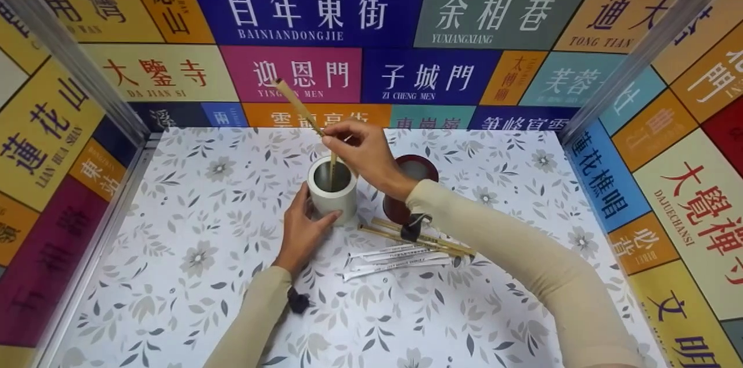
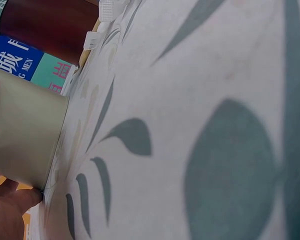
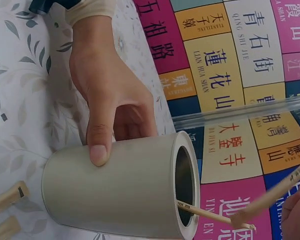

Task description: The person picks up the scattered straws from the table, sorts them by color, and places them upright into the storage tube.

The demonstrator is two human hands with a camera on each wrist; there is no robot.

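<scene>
A cream cylindrical container [image 1: 335, 205] stands upright on the table, its dark opening facing up. My left hand [image 1: 303, 227] grips it low down, thumb on the near side and fingers round the left; the right wrist view shows that thumb lying on the wall. Above the opening, my right hand [image 1: 365, 153] pinches a slim tan stick [image 1: 296, 102] that slants up to the left. Another slim printed stick [image 3: 210, 215] leans out of the container's mouth. Behind my right wrist, a dark red container [image 1: 397, 199] is partly hidden.
Several tan sticks [image 1: 377, 232] lie right of the cream container, partly under my right forearm. Several slim white printed packets [image 1: 395, 263] lie just nearer. A leaf-patterned cloth [image 1: 191, 298] covers the table. Sign-printed panels [image 1: 313, 5] enclose the back and sides.
</scene>
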